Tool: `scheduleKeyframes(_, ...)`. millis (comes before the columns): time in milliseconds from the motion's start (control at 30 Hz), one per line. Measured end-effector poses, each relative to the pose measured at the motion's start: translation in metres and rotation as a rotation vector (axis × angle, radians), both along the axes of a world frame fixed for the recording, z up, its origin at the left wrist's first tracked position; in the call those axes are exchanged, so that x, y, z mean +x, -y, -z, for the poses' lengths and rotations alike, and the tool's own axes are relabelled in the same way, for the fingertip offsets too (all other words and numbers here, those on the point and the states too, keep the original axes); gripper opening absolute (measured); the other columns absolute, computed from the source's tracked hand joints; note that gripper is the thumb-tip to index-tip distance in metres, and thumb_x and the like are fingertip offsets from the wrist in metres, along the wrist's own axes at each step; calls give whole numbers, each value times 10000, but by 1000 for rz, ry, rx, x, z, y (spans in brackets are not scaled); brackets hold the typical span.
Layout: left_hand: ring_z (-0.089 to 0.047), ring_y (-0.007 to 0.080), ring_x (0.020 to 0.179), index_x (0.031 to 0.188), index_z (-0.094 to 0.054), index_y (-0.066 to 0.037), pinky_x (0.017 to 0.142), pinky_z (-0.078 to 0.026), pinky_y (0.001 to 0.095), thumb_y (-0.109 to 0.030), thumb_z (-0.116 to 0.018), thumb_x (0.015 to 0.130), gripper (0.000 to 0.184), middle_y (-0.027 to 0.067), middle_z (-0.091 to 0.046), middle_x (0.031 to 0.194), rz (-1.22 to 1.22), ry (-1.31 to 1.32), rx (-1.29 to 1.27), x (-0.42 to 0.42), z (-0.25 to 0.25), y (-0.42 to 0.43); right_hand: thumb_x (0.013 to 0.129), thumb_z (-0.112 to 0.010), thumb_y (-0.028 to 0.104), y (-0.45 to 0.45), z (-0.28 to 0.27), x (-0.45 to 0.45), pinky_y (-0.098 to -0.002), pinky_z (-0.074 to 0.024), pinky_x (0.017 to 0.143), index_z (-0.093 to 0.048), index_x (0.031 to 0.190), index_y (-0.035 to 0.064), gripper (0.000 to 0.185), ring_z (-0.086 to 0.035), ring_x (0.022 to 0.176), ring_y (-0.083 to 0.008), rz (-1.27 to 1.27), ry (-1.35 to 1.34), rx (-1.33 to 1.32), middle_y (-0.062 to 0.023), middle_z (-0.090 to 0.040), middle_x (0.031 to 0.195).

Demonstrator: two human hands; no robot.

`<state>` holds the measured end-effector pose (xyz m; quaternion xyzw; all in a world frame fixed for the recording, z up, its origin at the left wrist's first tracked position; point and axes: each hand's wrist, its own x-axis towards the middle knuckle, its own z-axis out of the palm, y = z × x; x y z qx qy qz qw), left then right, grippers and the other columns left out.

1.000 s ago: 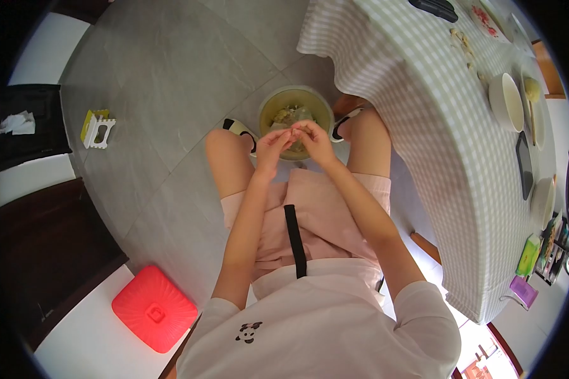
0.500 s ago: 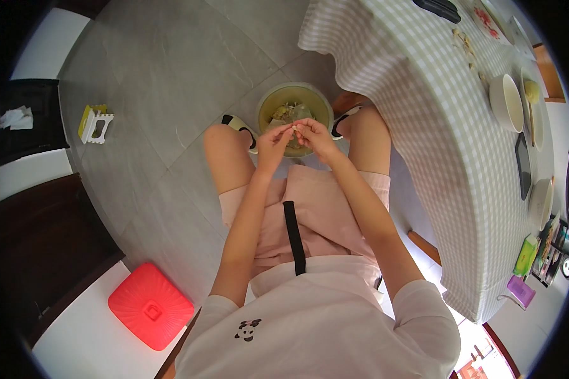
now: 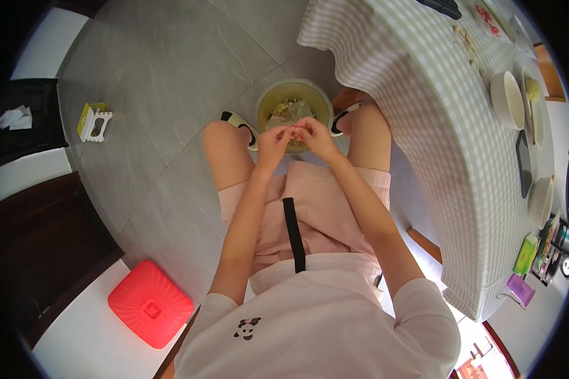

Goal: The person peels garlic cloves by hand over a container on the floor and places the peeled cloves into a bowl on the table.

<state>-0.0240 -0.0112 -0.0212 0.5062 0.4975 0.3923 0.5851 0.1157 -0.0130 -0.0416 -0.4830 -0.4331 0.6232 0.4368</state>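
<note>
My left hand (image 3: pixel 274 144) and my right hand (image 3: pixel 316 137) meet at the fingertips over a yellowish bin (image 3: pixel 263 95) on the floor between my feet. Both are closed in a pinch around a small whitish piece (image 3: pixel 293 131), mostly hidden by the fingers, its kind too small to make out. Inside the bin lie pale yellow scraps (image 3: pixel 286 105) and a crumpled clear plastic bag (image 3: pixel 303 112).
To the right stands a table with a checked tablecloth (image 3: pixel 417 114), bearing a white bowl (image 3: pixel 507 101), a dark flat object (image 3: pixel 523 165) and dry scraps (image 3: pixel 464 39). A red lidded box (image 3: pixel 150 304) is at lower left; a yellow-and-white folding stool (image 3: pixel 95 124) stands far left.
My fingertips have shifted slightly and drawn closer together around the small piece. Both hands stay over the bin; the view has moved only a little.
</note>
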Motion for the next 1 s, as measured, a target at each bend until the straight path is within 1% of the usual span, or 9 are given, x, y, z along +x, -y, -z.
scheduleKeyframes(267, -557, 88, 646, 857, -573, 56, 607, -446, 208, -59, -488, 798, 154, 66, -605, 740, -52, -59, 107, 5, -7, 2, 798, -504, 40, 2, -7, -2, -199, -404, 538, -504, 831, -1, 53, -494, 601, -67, -9, 83, 149, -35, -548, 682)
scheduleKeyframes(400, -551, 88, 636, 842, -572, 56, 598, -443, 201, -65, -496, 802, 148, 60, -597, 730, -189, 42, 11, 7, -12, 2, 799, -506, 46, 4, -20, -5, -189, -397, 537, -508, 827, 5, 49, -493, 603, -63, -14, 80, 183, -28, -546, 690)
scheduleKeyframes(500, -550, 91, 651, 843, -556, 54, 606, -449, 198, -54, -495, 806, 129, 52, -583, 728, -194, 95, 20, 3, -3, -2, 808, -487, 43, 2, -25, -5, -192, -395, 528, -512, 848, 14, 55, -491, 599, -67, 11, -39, 150, -20, -542, 689)
scheduleKeyframes(600, -551, 97, 662, 843, -555, 49, 606, -449, 197, -45, -518, 790, 114, 54, -584, 739, -183, 123, -27, 2, -1, -3, 833, -445, 54, -5, -26, 4, -181, -385, 543, -506, 897, 36, 90, -490, 640, -68, 22, -199, 34, -22, -546, 752)
scheduleKeyframes(667, -552, 94, 626, 805, -572, 39, 602, -444, 207, -26, -551, 748, 88, 55, -591, 695, -216, 82, 4, 2, 7, -6, 842, -434, 77, -7, -33, 7, -186, -377, 547, -500, 915, 46, 103, -493, 679, -76, 26, -292, -109, -20, -542, 772)
scheduleKeyframes(800, -558, 103, 674, 823, -579, 23, 630, -444, 221, -9, -565, 724, 106, 55, -597, 742, -159, -103, 52, 5, 16, -20, 837, -449, 80, -6, -32, 10, -193, -387, 587, -493, 925, 49, 104, -495, 732, -80, 23, -460, -171, -17, -535, 798)
scheduleKeyframes(900, -557, 114, 735, 848, -583, 14, 671, -434, 227, -41, -570, 738, 123, 48, -597, 810, -195, 6, 135, 10, 20, -25, 834, -452, 71, -6, -34, 10, -205, -405, 643, -489, 931, 52, 106, -495, 761, -89, 38, -484, -213, -19, -529, 822)
scheduleKeyframes(967, -545, 113, 781, 890, -585, 8, 697, -421, 222, -89, -573, 757, 165, 45, -591, 860, -191, 239, -133, 10, 12, -24, 834, -452, 71, -7, -31, 8, -225, -421, 693, -490, 947, 37, 124, -507, 776, -106, 70, -502, -173, -35, -542, 854)
scheduleKeyframes(1000, -545, 113, 781, 890, -585, 8, 697, -421, 222, -89, -573, 757, 165, 45, -591, 860, -190, 239, -134, 10, 6, -24, 834, -452, 71, -7, -29, 8, -225, -421, 693, -490, 947, 37, 124, -507, 776, -106, 72, -502, -173, -35, -542, 854)
